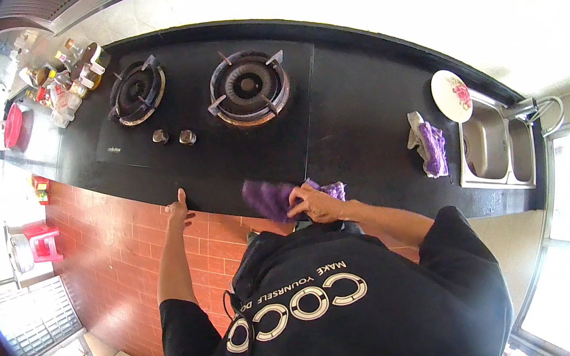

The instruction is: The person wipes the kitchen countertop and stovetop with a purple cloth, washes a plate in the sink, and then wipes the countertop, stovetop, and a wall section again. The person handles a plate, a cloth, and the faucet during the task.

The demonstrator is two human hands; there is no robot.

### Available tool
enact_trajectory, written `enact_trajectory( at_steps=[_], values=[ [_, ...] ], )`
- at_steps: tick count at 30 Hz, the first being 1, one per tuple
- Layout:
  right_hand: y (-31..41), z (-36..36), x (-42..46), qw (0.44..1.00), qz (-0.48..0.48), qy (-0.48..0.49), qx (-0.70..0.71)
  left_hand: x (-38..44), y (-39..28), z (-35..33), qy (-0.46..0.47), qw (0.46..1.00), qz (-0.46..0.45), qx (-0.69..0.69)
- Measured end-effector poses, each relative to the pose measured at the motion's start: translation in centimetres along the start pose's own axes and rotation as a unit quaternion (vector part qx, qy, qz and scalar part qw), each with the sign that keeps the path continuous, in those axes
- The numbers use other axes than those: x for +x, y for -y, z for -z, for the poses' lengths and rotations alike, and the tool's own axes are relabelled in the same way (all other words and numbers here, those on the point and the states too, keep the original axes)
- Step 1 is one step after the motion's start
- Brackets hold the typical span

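Observation:
My right hand [319, 204] grips a purple cloth [270, 197] over the front edge of the black countertop [360, 130]; the cloth's left end is blurred. Nothing is held in my left hand [179, 209], which has its fingers apart at the counter's front edge, further left. Beyond both hands lies a black gas stove, with a left burner [138, 93], a right burner [250, 87] and two control knobs [173, 137]. Another cloth, purple and grey [429, 145], lies crumpled on the counter to the right.
A floral plate [451, 95] rests by the rim of a double steel sink [484, 143] with a faucet [546, 111] at the right. Bottles and jars [69, 77] crowd the far left of the counter, near a red basket [13, 125]. A red stool [44, 243] stands on the tiled floor.

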State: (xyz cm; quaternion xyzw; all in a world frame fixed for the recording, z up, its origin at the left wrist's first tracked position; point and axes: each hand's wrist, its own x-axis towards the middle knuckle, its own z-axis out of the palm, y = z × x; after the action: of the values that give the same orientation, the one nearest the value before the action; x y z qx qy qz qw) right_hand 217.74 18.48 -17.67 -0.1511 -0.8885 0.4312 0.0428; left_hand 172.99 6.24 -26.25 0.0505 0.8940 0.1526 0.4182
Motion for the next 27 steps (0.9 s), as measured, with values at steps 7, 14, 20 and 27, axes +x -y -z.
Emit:
enact_trajectory(
  at_steps=[7,14,20,27],
  values=[
    [-1.1,18.0,-0.7,0.979,-0.023,-0.013,0.204,-1.2,0.2,0.9,0.012,0.999,-0.023,-0.029],
    [-17.3,19.0,-1.3,0.898,-0.210,-0.327,-0.205,0.0,-1.1,0.8,0.053,0.997,-0.047,0.012],
    [-9.1,6.2,2.3,0.820,-0.225,-0.443,-0.284,-1.3,0.6,1.3,0.017,1.000,-0.005,0.012],
    [4.4,-6.7,0.3,0.812,-0.323,-0.433,-0.223,1.0,0.1,0.9,0.037,0.999,-0.027,0.016]
  ],
)
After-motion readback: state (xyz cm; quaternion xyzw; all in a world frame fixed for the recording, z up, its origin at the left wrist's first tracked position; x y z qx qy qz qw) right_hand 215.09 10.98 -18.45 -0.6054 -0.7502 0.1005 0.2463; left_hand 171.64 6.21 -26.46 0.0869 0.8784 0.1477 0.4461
